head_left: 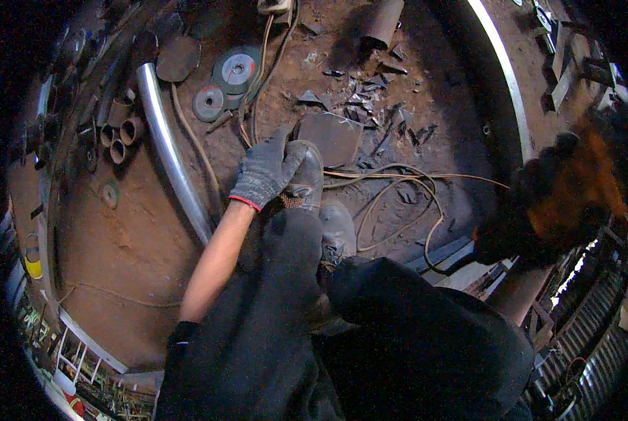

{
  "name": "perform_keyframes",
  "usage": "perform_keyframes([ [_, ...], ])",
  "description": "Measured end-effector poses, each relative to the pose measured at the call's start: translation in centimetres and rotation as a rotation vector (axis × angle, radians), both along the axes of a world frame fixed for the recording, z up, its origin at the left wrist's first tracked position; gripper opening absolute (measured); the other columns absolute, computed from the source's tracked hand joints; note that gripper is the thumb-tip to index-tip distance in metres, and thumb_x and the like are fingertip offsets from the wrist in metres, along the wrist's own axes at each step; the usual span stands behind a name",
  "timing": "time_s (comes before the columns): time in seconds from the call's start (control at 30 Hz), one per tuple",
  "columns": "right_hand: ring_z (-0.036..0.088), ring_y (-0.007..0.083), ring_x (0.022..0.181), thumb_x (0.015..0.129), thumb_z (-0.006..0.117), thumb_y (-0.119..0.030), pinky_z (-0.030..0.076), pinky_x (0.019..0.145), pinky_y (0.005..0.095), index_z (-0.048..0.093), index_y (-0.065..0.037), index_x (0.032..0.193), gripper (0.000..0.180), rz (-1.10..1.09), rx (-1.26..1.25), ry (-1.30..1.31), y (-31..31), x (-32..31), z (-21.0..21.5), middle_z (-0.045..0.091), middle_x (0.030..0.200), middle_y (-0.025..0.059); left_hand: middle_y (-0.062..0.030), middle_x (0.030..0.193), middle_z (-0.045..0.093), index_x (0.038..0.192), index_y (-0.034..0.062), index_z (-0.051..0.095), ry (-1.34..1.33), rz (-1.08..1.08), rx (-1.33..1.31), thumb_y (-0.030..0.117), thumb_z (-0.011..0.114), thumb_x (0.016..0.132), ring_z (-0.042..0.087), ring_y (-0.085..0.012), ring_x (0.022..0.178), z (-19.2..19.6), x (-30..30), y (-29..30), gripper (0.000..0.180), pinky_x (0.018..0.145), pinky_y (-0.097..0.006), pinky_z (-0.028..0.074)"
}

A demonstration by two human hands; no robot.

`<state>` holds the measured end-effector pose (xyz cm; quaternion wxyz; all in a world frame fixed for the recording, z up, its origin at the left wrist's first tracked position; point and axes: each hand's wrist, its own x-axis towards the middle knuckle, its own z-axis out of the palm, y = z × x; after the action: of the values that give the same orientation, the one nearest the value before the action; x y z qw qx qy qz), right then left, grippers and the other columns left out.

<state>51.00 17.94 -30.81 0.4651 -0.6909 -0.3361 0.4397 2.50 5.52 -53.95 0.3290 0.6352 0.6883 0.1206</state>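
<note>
My left hand (266, 168) wears a grey knit glove with a red cuff and reaches down to the dirt floor beside my two grey shoes (312, 184). Its fingers are stretched out and the thumb is spread, with the fingertips at a thin tan cable (247, 130) that runs away toward the top. I cannot tell if the hand grips the cable. More loops of cable (398, 184) lie to the right of the shoes. A blurred dark and orange shape (563, 193) at the right may be my right hand in a glove, close to the camera.
A bent shiny metal tube (165, 144) lies left of the hand. Grinding discs (235, 70), short pipe pieces (123, 130), a flat metal plate (331, 137) and several metal scraps (366, 98) lie on the floor. A long pale bar (507, 77) curves along the right.
</note>
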Motion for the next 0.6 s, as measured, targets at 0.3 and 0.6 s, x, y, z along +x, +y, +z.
perform_keyframes([
  [0.3, 0.065, 0.0164, 0.092, 0.091, 0.073, -0.036, 0.054, 0.08, 0.0327, 0.054, -0.006, 0.132, 0.054, 0.554, -0.198, 0.077, -2.3, -12.2, -3.7, 0.066, 0.109, 0.0044, -0.0339, 0.1, 0.068, 0.147, 0.0121, 0.033, 0.029, -0.088, -0.234, 0.052, 0.049, 0.099, 0.065, -0.0527, 0.095, -0.7, 0.4, 2.3, 0.064, 0.084, -0.062, 0.05],
  [0.6, 0.066, 0.0135, 0.084, 0.09, 0.076, -0.034, 0.056, 0.075, 0.0304, 0.059, -0.007, 0.121, 0.045, 0.473, -0.362, 0.003, -2.8, -11.6, -6.4, 0.066, 0.096, 0.002, -0.0348, 0.108, 0.066, 0.141, 0.0091, 0.037, -0.088, -0.053, -0.222, 0.048, 0.047, 0.101, 0.064, -0.0519, 0.103, -2.5, 0.8, 3.0, 0.057, 0.088, -0.06, 0.049],
])
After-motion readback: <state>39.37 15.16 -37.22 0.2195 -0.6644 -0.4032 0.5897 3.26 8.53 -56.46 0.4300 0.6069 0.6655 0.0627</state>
